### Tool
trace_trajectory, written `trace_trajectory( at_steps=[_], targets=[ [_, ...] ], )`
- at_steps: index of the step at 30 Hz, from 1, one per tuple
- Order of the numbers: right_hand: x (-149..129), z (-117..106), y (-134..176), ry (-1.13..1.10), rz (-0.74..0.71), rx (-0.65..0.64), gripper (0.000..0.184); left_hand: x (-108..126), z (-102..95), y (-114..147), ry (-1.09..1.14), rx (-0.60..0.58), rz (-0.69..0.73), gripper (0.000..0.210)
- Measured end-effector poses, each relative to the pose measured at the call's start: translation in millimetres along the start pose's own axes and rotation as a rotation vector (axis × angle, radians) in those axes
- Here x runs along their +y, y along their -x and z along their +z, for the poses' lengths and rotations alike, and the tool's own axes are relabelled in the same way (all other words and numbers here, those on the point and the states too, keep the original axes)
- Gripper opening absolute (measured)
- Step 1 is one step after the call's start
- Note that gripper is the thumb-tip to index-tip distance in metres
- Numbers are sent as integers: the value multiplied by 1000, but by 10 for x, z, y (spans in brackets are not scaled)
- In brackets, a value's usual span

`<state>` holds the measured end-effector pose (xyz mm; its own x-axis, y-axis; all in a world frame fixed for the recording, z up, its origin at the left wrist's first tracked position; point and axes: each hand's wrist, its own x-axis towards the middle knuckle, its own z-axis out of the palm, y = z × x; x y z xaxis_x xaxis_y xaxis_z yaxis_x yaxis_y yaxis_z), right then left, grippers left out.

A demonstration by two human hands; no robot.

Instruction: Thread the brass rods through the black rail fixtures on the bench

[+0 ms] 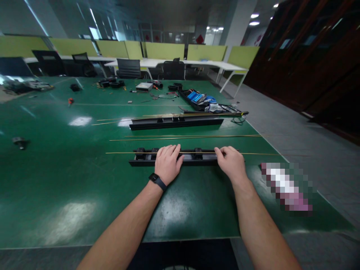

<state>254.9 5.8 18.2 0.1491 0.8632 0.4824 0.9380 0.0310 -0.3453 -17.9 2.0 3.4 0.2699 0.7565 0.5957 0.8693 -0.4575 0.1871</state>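
A long black channel rail (pixel 191 162) lies crosswise in front of me, with several black blocks (pixel 198 153) seated inside it. Along its top runs a thin brass-coloured rod (pixel 261 153), which sticks out past both ends. My left hand (pixel 168 163), with a dark watch on its wrist, is laid over the rail left of centre, its fingers curled across the top and partly hidden. Near the rail's right end, my right hand (pixel 232 163) is closed, thumb and forefinger pinched at the rod. Its other fingers are tucked out of sight.
Beyond lie more brass rods (pixel 182 138) and a second black rail (pixel 177 123). A black tray (pixel 185 98) holding blue packs and gloves sits at the back right. A pixelated object (pixel 285 187) lies right of me on the green table (pixel 84 180). Small parts are scattered farther back.
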Motion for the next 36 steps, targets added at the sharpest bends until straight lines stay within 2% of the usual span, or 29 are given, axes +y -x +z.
trace_trajectory(
  at_steps=[11,24,36],
  targets=[
    [-101,11,37,-36,-69,-15,39,12,-12,0,1,-1,-8,43],
    [29,4,-7,-4,-2,0,40,2,-16,-11,4,-18,1,44],
    [-37,-17,17,-18,-21,-2,39,12,-21,-3,10,-3,-12,43]
  ],
)
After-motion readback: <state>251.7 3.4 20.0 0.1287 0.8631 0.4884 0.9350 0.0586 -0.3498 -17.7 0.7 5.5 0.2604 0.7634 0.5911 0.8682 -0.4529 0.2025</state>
